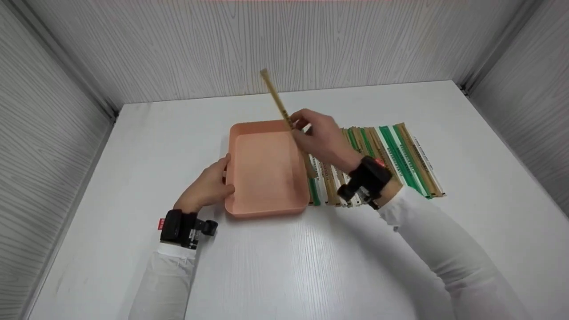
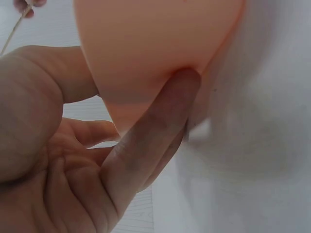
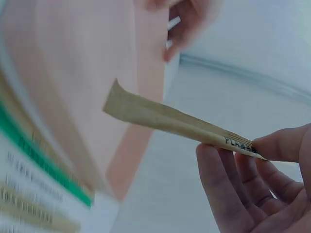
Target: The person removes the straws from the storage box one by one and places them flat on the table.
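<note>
A pink rectangular tray (image 1: 266, 214) lies on the white table, and my left hand (image 1: 209, 184) grips its left side. In the left wrist view, the fingers (image 2: 160, 121) of that hand lie against the tray's outer wall (image 2: 155, 43). My right hand (image 1: 322, 138) pinches a brown paper-wrapped straw (image 1: 276, 98) above the tray's right rim. The straw is tilted, its far end pointing up and away. Printed letters show on the straw's wrapper (image 3: 170, 119) beside the fingertips (image 3: 209, 155) in the right wrist view.
Right of the tray lies a row of wrapped straws (image 1: 404, 155) in green, white and brown, partly hidden under my right hand and wrist. Wood-grain panels (image 1: 284, 44) stand behind the table (image 1: 266, 266) and at both sides.
</note>
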{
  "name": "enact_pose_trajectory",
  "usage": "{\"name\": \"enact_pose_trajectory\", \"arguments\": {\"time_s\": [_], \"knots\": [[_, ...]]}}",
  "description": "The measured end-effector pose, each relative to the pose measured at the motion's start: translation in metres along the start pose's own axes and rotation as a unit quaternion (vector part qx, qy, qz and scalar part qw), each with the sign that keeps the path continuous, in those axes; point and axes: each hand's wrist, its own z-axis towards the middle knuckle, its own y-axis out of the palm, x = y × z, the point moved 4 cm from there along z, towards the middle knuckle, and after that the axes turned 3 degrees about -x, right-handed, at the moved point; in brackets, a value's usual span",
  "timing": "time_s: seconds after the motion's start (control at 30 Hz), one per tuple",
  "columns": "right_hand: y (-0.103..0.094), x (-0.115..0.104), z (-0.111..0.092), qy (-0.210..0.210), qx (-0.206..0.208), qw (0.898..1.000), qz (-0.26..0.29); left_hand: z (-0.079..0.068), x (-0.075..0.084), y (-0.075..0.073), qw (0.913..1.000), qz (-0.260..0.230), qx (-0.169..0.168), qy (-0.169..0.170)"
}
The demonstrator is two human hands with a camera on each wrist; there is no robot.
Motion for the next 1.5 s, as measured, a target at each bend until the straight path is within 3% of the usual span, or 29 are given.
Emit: {"name": "enact_pose_trajectory", "arguments": {"time_s": [0.13, 0.3, 0.47, 0.63, 0.77, 0.93, 1.5], "knots": [[-0.053, 0.028, -0.017, 0.022, 0.050, 0.998, -0.022, -0.001, 0.001, -0.001, 1.0000, 0.002, -0.001, -0.008], [-0.115, 0.083, -0.045, 0.093, 0.081, 0.988, -0.090, -0.004, 0.000, -0.002, 0.9998, 0.006, -0.002, -0.019], [-0.163, 0.132, -0.074, 0.139, 0.078, 0.974, -0.161, -0.006, -0.002, -0.004, 0.9998, 0.008, 0.001, -0.018], [-0.195, 0.173, -0.092, 0.193, 0.044, 0.960, -0.198, -0.008, -0.004, -0.004, 0.9999, -0.001, 0.003, -0.015], [-0.205, 0.196, -0.106, 0.241, 0.013, 0.953, -0.185, -0.009, -0.003, -0.003, 1.0000, -0.002, 0.002, -0.008], [-0.201, 0.213, -0.115, 0.281, -0.031, 0.945, -0.161, -0.008, -0.002, -0.004, 0.9999, 0.000, 0.001, -0.015], [-0.184, 0.218, -0.112, 0.281, -0.050, 0.938, -0.199, -0.009, -0.003, -0.005, 0.9999, -0.010, 0.001, -0.008]]}}
